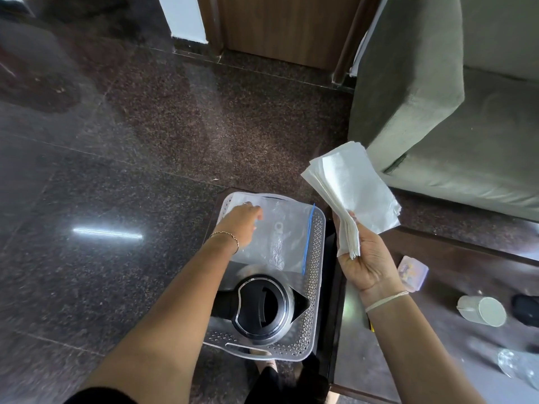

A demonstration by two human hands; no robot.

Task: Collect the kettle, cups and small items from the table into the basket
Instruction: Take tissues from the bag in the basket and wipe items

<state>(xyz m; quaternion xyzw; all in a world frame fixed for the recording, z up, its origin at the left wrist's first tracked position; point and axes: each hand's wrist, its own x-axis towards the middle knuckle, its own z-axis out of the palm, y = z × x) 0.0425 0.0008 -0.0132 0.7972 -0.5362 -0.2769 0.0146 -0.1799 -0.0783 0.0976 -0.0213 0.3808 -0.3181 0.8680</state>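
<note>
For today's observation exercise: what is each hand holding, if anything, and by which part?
The right hand grips a stack of white napkins by its lower end. The left hand rests on a clear zip bag in the basket; a grip cannot be told.

Left hand (242,221): on a clear bag (280,234) in the basket (316,287)
Kettle (264,309): in the basket, at 6 o'clock from the bag
Right hand (367,265): gripping napkins (353,191)

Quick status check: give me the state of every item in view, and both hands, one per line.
kettle: upright in the basket, lid shut
basket: on the floor beside the table
plastic bag: lying across the basket's far end
napkins: a stack held up above the table edge
paper cup: on its side on the table
small clear case: flat on the table
left hand: on the bag
right hand: gripping the napkins
</note>
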